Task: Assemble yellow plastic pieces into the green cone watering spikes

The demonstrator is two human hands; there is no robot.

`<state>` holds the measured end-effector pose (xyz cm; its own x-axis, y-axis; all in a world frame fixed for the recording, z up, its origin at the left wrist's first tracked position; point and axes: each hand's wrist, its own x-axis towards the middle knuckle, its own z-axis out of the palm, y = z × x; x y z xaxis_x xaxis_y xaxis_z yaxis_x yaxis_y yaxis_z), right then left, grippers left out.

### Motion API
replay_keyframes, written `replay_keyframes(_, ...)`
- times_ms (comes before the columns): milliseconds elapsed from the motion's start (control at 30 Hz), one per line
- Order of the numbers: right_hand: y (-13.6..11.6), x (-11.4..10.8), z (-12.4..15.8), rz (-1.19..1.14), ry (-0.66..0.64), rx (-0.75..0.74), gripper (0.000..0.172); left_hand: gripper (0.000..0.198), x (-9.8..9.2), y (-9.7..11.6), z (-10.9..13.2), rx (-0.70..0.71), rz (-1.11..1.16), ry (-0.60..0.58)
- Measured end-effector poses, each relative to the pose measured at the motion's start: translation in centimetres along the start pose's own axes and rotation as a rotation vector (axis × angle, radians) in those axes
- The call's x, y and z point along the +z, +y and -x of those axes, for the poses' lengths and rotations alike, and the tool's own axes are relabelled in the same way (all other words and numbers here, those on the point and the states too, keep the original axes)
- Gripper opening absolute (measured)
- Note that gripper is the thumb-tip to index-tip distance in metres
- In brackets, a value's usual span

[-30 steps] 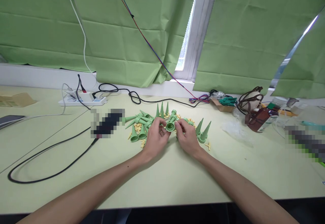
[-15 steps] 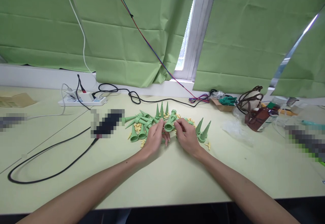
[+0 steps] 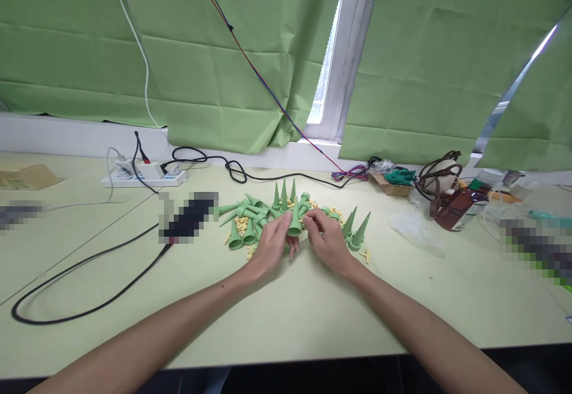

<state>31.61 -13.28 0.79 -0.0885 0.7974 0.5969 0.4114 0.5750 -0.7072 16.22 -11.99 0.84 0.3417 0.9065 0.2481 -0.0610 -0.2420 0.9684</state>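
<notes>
My left hand (image 3: 273,244) grips a green cone (image 3: 294,222), its point up and its wide end down. Close beside it on the right is my right hand (image 3: 325,236), fingers pinched together near the cone; what they hold, if anything, is too small to make out. Behind and left of my hands lies a pile of green cones (image 3: 235,236) mixed with small yellow pieces (image 3: 242,225). Two green cones (image 3: 357,238) stand upright to the right of my right hand, with a yellow T-shaped piece (image 3: 365,257) in front of them.
A white power strip (image 3: 172,179) and black cable (image 3: 84,320) are on the left of the table (image 3: 286,328). Toward the right are a crumpled plastic bag (image 3: 415,230), a small cardboard box (image 3: 391,186) and a brown bottle (image 3: 460,208). Green curtains (image 3: 223,72) hang behind.
The green cone in my left hand has turned from its open end facing me to point up. My right hand's fingers have moved slightly away from it.
</notes>
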Motion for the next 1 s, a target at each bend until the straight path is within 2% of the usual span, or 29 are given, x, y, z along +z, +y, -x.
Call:
replay_keyframes(533,0.15,-0.12,-0.28,0.101,0.004,-0.016,0.034,0.029,0.1,0.29,0.45,0.123,-0.263,0.002)
replay_keyframes(800,0.47,-0.17,-0.31,0.137,0.028,-0.032,0.037,0.018,0.0,-0.21,0.29,0.323,-0.471,0.02)
replay_keyframes(1000,0.68,-0.28,-0.46,0.169,0.044,-0.034,0.037,0.014,0.08,-0.31,0.4,0.41,-0.493,-0.014)
